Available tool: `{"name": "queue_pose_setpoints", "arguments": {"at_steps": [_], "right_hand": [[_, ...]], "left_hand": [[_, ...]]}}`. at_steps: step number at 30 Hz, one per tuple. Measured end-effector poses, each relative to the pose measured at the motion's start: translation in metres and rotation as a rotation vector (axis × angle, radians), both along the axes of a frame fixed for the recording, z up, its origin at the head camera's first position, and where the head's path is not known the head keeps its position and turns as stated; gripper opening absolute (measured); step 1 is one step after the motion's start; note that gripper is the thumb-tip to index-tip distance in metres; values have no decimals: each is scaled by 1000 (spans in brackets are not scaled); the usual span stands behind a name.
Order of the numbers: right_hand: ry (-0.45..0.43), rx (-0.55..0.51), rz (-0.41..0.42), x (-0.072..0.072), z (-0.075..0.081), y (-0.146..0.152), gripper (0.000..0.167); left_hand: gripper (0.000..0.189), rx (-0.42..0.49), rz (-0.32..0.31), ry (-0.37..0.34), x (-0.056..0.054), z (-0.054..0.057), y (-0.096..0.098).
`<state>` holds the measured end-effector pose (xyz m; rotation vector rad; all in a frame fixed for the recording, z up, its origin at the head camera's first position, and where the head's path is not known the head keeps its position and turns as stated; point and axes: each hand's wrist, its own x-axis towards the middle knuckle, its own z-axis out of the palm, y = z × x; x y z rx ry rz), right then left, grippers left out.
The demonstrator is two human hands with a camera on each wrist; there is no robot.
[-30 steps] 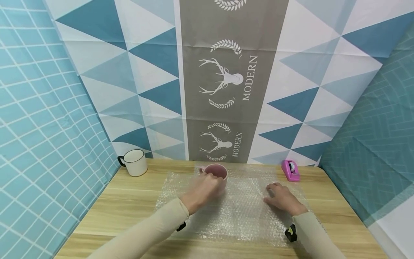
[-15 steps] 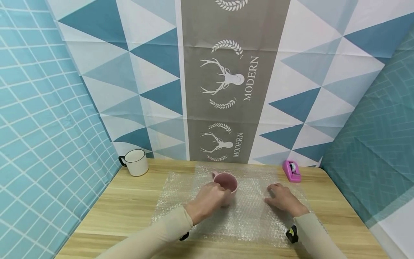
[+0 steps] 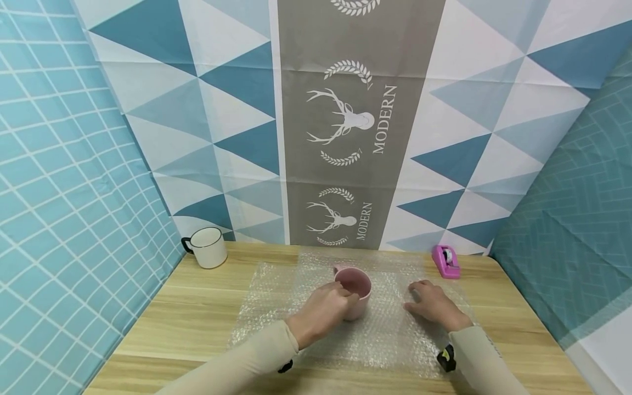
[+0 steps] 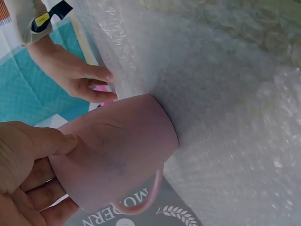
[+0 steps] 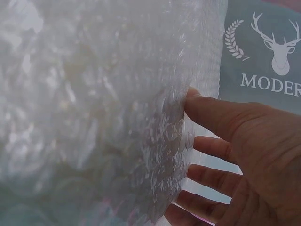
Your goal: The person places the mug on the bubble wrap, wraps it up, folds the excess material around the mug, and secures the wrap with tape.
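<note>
My left hand (image 3: 322,310) grips a pink mug (image 3: 361,308) by its near rim, above a sheet of bubble wrap (image 3: 385,343). In the left wrist view, the thumb lies on the outer wall of the mug (image 4: 117,146), while the other fingers reach inside its mouth. The mug's handle (image 4: 143,200) points away from that hand. The base is close to the wrap; whether they touch, I cannot tell. My right hand (image 3: 433,304) rests its fingertips on the wrap's right part. Seen from the right wrist, its fingers (image 5: 211,176) are spread and relaxed against the plastic.
A white mug (image 3: 209,249) with a black rim and handle stands at the table's back left corner. At the back right lies a pink tape dispenser (image 3: 446,262). A patterned cloth wall (image 3: 340,181) rises behind the wooden tabletop (image 3: 197,318).
My left hand has carried the pink mug to the right and toward me, nearer the middle of the bubble wrap. The right hand has stayed in place.
</note>
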<state>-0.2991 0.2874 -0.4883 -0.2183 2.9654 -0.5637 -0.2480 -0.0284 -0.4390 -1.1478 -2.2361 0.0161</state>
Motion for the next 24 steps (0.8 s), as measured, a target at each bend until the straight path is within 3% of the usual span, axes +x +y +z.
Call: {"name": "queue_pose_setpoints", "arguments": {"at_steps": [7,14,24], "right_hand": [[15,0,9,-1,1,-1,52],[5,8,1,-2,1,-2,53],[13,12,26,1,-1,1,53]], "left_hand": [[13,0,12,-21,-1,0,3],[20,12,-29,-75,-1,4,-3],[17,35,-32,-95,-2,-3,-14]]}}
